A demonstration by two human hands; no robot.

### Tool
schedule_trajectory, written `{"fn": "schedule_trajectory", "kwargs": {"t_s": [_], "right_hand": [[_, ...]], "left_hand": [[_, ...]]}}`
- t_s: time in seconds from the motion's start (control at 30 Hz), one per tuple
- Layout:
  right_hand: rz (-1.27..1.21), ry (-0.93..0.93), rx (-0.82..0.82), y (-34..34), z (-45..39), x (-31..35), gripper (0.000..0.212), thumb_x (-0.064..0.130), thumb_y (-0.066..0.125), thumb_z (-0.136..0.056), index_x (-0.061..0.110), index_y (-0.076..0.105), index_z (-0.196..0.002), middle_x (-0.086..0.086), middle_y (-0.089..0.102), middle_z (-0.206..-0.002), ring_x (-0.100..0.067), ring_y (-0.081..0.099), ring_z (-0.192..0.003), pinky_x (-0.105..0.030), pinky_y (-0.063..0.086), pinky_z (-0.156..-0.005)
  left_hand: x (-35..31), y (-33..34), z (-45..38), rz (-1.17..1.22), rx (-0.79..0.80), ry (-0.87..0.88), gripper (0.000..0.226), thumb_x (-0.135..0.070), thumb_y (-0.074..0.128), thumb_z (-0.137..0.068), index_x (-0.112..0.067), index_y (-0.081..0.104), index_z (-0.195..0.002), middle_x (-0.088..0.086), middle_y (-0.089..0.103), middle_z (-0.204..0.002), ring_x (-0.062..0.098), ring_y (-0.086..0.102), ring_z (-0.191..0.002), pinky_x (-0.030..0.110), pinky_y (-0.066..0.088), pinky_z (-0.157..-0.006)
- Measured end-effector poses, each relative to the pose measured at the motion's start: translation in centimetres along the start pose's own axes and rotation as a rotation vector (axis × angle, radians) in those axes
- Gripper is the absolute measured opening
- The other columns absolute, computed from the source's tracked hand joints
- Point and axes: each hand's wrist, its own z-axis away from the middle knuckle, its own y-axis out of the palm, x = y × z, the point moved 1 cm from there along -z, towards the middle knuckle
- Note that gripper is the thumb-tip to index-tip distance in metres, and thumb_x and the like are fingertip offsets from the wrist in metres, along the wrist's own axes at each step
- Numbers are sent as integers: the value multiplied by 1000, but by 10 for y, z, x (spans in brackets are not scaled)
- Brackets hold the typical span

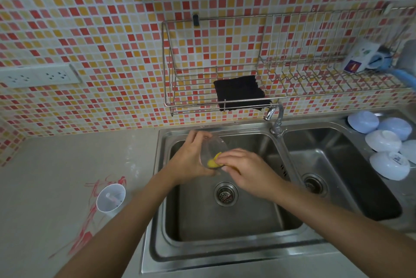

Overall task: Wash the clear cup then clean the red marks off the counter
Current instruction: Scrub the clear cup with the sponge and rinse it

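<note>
Kitchen corner, mosaic tile wall (94, 30) in red, orange and cream behind a pale counter (56, 160) and a steel double sink (225, 253).

Over the left basin: left hand (191, 160) wrapped round the clear cup (213, 149), fingers curled about its wall, cup tipped on its side with the mouth turned toward the other hand, probably to let the scrubber reach inside and to keep drips falling into the basin. Right hand (245, 169) pinching a yellow sponge (213, 162), fingertips pressing it in at the cup's mouth; held close and small, likely to fit the narrow opening. Hard to tell how deep the sponge sits, given blur and glare on the plastic.

Directly beneath, drain strainer (225, 194) with a fleck of red in it. No water visible from the tap (275, 118), spout turned toward the left basin.

Further out, on the counter left of the sink: red marks (87, 223) smeared in long strokes, untouched so far, with a white cup (110, 198) standing among them. Washing step under way; counter cleaning yet to come.

Above, wire rack (281, 88) fixed to the wall, a dark cloth (240, 93) hung over its front rail, handy perhaps for the wiping. At far right, upturned white bowls (382, 140) draining beside the right basin. Wall sockets (38, 77) at far left, well apart from the wet work.
</note>
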Motion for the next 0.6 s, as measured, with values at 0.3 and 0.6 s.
{"fn": "schedule_trajectory", "kwargs": {"t_s": [0.3, 0.6], "right_hand": [[346, -306, 108, -10, -13, -40, 47, -4, 75, -70, 16, 70, -113, 5, 68, -120, -19, 56, -123, -32, 48, -76], [-346, 239, 101, 4, 9, -57, 32, 7, 60, -89, 24, 71, -114, 12, 68, -120, 2, 58, -113, -24, 47, -96]], "left_hand": [[2, 1, -14, -103, 139, 8, 93, -41, 86, -66, -24, 40, -145, -6, 48, -142, 12, 42, -131, 35, 34, -114], [1, 17, -32, -159, 108, 9, 84, -25, 88, -64, -21, 48, -139, -4, 53, -135, 12, 49, -122, 18, 37, -101]]}}
